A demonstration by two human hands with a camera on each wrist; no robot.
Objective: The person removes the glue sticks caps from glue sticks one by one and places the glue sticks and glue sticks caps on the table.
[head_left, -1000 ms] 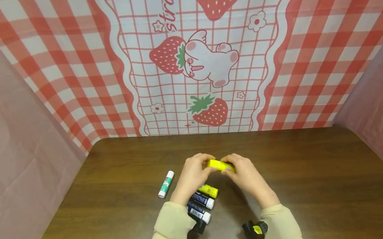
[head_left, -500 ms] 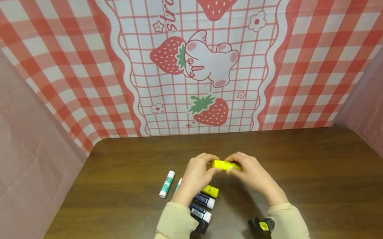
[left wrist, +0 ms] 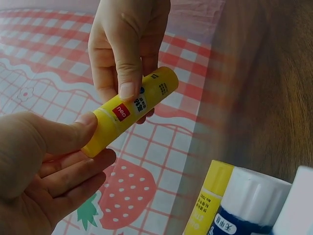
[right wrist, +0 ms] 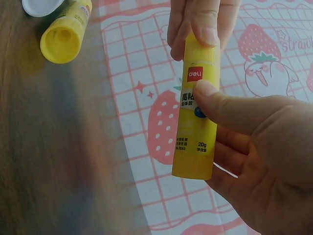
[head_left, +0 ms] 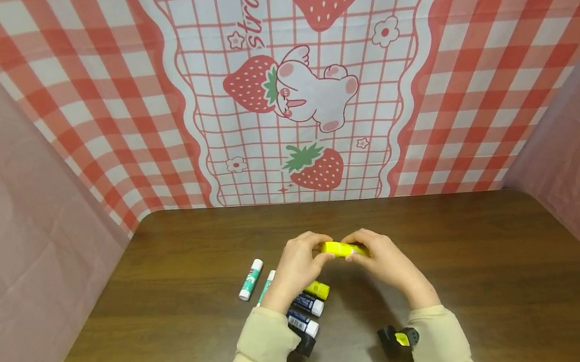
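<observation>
While a yellow glue stick (head_left: pixel 338 249) is hovering at lower centre, left fingers (left wrist: pixel 80 171) are pinching one end. Right fingers (right wrist: pixel 220 106) are gripping midway.

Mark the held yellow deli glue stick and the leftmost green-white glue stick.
Held yellow deli glue stick (right wrist: pixel 193 125), right wrist view: mid-barrel.
Leftmost green-white glue stick (head_left: pixel 250 280), head view: label.
</observation>
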